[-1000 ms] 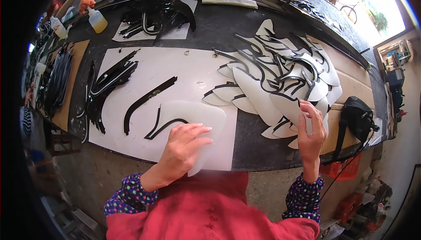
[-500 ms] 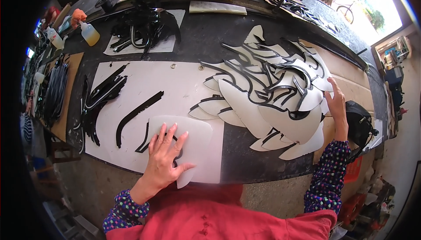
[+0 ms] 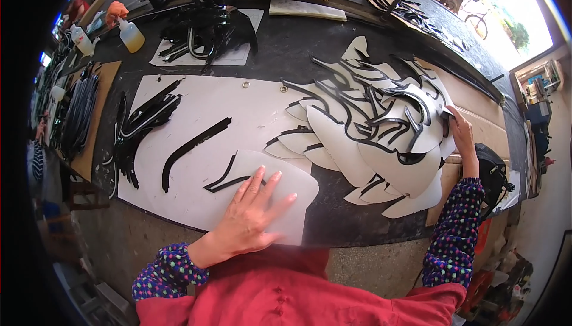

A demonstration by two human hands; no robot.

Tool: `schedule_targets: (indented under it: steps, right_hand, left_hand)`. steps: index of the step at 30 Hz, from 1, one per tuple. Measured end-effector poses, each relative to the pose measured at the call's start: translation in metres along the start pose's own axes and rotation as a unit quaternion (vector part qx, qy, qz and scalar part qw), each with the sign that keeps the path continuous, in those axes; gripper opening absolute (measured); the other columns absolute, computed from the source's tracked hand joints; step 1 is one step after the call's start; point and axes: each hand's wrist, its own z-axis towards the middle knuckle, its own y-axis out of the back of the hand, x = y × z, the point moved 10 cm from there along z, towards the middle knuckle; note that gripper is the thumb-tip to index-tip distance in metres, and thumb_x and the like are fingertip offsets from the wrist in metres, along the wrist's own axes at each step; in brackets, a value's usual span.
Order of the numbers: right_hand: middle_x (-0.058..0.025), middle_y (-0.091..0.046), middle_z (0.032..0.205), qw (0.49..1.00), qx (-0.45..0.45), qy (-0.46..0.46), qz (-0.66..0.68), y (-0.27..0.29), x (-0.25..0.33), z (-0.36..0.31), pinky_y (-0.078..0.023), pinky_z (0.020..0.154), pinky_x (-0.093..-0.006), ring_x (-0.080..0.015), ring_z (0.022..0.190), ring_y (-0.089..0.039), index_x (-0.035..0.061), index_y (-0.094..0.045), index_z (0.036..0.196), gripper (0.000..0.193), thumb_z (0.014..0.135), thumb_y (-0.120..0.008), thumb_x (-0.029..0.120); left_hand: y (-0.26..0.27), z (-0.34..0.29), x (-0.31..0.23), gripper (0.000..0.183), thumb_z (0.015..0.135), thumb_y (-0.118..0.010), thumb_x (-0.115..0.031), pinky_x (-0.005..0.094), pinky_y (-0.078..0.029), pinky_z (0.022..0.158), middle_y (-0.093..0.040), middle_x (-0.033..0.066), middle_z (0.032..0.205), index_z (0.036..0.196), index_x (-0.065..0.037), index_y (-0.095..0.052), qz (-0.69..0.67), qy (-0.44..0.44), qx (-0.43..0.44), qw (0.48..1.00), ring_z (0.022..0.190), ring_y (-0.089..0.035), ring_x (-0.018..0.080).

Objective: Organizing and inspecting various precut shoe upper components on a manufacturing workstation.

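My left hand [image 3: 253, 207] lies with fingers spread on a smooth white sheet piece [image 3: 295, 180] near the table's front edge. A thin black angled strip [image 3: 221, 182] shows just beyond its fingertips. On the right, my right hand [image 3: 463, 141] has its thumb and fingers closed at the outer edge of a heap of curved white pieces with black edging [image 3: 390, 168]. It pinches a small white piece [image 3: 447, 111] there, mostly hidden by the fingers. A single curved black strip [image 3: 192, 152] rests on the large white board [image 3: 173, 177].
Several black strips [image 3: 140, 126] lie at the board's left, with another black pile [image 3: 205, 37] behind. A bottle of yellow liquid [image 3: 131, 35] stands far left. Cardboard [image 3: 485, 114] and a black bag [image 3: 491, 174] are at the right. A raised ledge [image 3: 351, 19] crosses the back.
My left hand and the white sheet piece under it have slid to the right. My right hand has closed on a small piece at the heap's edge. The whole view has shifted slightly.
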Motion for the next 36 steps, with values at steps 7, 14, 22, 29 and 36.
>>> schedule_targets:
  steps: [7, 14, 22, 29, 36]
  right_hand:
    - [-0.0248, -0.063, 0.102, 0.942, -0.312, -0.014, -0.125, 0.127, 0.002, 0.018, -0.047, 0.079, -0.0409, -0.0396, 0.097, -0.060, 0.0020, -0.060, 0.114, 0.040, 0.095, -0.051, 0.035]
    - [-0.0127, -0.068, 0.104, 0.879, -0.390, 0.196, -0.190, 0.192, 0.186, -0.030, -0.054, 0.074, -0.0355, -0.0223, 0.093, -0.068, 0.0149, -0.054, 0.127, 0.030, 0.097, -0.050, 0.012]
    - [-0.0153, -0.065, 0.109, 0.863, -0.319, 0.175, -0.351, 0.161, 0.208, -0.016, -0.053, 0.075, -0.0403, -0.0319, 0.095, -0.065, 0.0143, -0.054, 0.126, 0.036, 0.090, -0.050, 0.006]
    - [-0.0131, -0.064, 0.112, 0.819, -0.458, 0.146, -0.314, 0.312, 0.208, 0.002, -0.051, 0.085, -0.0377, -0.0291, 0.100, -0.063, 0.0163, -0.050, 0.131, 0.039, 0.092, -0.049, 0.012]
    - [-0.0171, -0.066, 0.106, 0.888, -0.340, 0.262, -0.166, 0.250, 0.250, -0.027, -0.050, 0.080, -0.0329, -0.0224, 0.097, -0.067, 0.0142, -0.055, 0.126, 0.030, 0.097, -0.048, 0.012]
  left_hand:
    - [-0.001, -0.014, -0.011, 0.059, 0.072, -0.060, -0.011, 0.0492, -0.038, 0.102, -0.044, 0.0252, 0.135, 0.130, -0.017, -0.053, -0.001, -0.078, -0.049, 0.996, 0.127, -0.039, 0.0482]
    - [-0.013, -0.021, -0.047, 0.057, 0.075, -0.059, -0.014, 0.0467, -0.031, 0.106, -0.046, 0.0183, 0.138, 0.131, -0.017, -0.053, -0.087, -0.253, -0.034, 0.963, 0.133, -0.035, 0.0394]
    - [-0.007, -0.043, -0.053, 0.037, 0.082, -0.060, -0.018, 0.0357, -0.044, 0.084, -0.063, 0.0055, 0.117, 0.118, -0.014, -0.063, 0.032, -0.280, -0.171, 0.944, 0.110, -0.058, 0.0208]
    - [0.095, -0.062, -0.027, 0.030, 0.085, -0.058, -0.007, 0.0365, -0.048, 0.084, -0.067, 0.0096, 0.111, 0.114, -0.005, -0.065, 0.066, -0.150, -0.381, 0.910, 0.103, -0.063, 0.0247]
    - [0.146, -0.060, -0.056, 0.027, 0.082, -0.062, -0.011, 0.0408, -0.043, 0.095, -0.068, 0.0099, 0.110, 0.109, -0.006, -0.068, 0.113, -0.116, -0.520, 0.839, 0.109, -0.063, 0.0277]
